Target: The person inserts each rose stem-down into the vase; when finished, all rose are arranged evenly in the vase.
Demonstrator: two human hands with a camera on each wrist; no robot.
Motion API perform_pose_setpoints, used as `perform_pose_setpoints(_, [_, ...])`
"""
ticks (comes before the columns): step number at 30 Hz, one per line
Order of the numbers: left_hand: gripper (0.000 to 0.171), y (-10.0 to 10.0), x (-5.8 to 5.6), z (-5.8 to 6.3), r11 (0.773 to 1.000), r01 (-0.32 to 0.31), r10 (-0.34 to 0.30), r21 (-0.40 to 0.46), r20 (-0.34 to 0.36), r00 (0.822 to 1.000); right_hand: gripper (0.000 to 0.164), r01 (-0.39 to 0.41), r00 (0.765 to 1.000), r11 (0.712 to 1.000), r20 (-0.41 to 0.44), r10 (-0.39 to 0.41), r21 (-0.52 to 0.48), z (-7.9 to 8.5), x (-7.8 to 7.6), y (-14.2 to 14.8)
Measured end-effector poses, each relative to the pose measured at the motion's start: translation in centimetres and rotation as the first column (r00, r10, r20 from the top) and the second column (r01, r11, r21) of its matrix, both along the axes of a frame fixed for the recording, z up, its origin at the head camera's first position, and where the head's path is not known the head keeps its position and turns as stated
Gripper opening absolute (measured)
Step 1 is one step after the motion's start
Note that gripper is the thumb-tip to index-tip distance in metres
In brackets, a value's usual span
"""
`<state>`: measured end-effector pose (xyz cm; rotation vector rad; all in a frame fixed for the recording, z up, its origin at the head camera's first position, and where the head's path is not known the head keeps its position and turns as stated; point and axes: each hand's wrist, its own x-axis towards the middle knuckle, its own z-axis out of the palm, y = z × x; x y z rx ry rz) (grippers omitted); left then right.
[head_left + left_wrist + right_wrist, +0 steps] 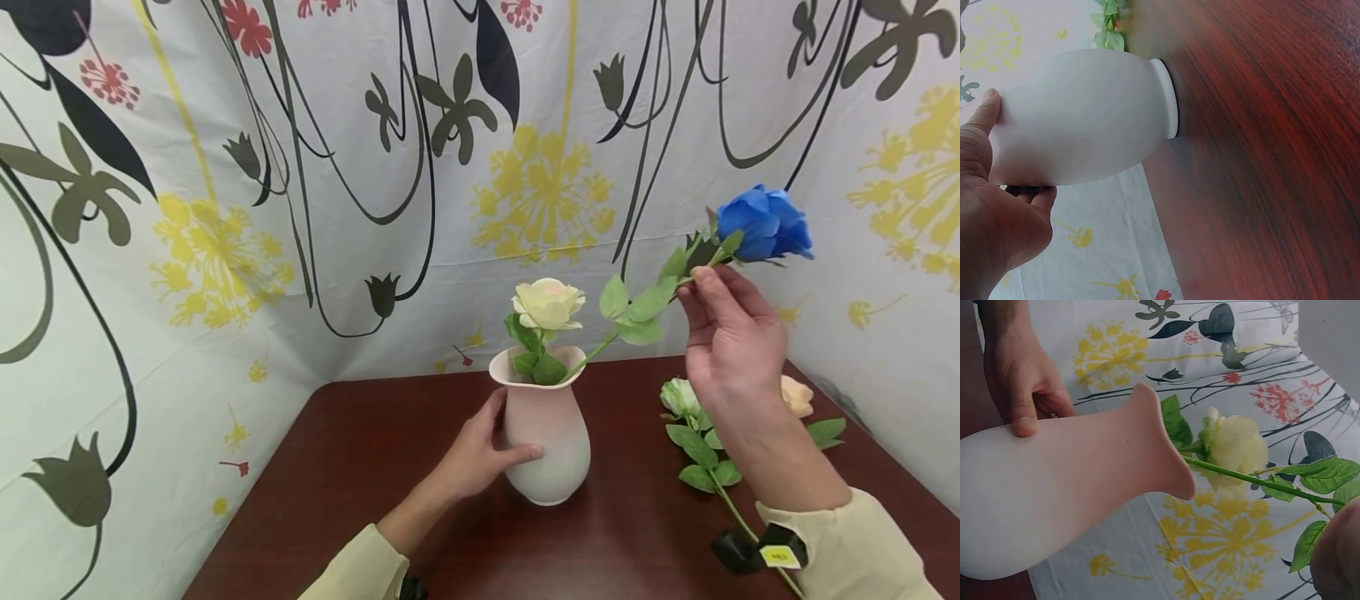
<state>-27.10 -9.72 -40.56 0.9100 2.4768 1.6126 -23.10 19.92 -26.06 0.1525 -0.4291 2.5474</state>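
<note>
A pale pink-and-white vase stands upright on the dark wooden table. My left hand holds its left side, thumb across the front and the other fingers behind. A cream rose rises from the vase's flared mouth. Up to the right, my right hand pinches the stem of a blue rose just below the bloom. That stem slants down into the vase's mouth, and its lower end is hidden inside. In the left wrist view, the vase shows its base on the tabletop.
On the table's right side lie a whitish-green rose and a peach rose, partly behind my right forearm. The reddish-brown table meets a flower-printed cloth at the back and sides.
</note>
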Motion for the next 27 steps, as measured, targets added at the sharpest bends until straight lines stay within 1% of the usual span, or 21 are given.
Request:
perform_pose_setpoints(7, [0.089,0.0,0.1,0.1,1.000,-0.001,0.001,0.002,-0.006,1.000,0.013,-0.001,1.000,0.999,0.010,0.000,0.043,-1.0,-0.2,-1.2])
perform_pose_setpoints(18, [0.090,0.0,0.0,0.1,1.000,-0.010,0.010,0.001,-0.001,1.000,0.012,-0.009,1.000,0.995,0.006,0.009,0.095,-1.0,-0.4,-2.0])
perform_pose_setpoints(23, [0.090,0.0,0.0,0.1,1.000,-0.012,0.012,-0.004,-0.001,1.000,0.010,-0.016,1.000,0.985,0.015,0.014,0.169,-1.7,-0.6,-2.2])
perform_pose_setpoints(27, [0.090,0.0,0.1,0.1,1.000,-0.010,0.010,-0.005,0.000,1.000,0.011,-0.027,0.998,0.968,0.069,0.011,0.250,-2.7,-0.8,-2.4])
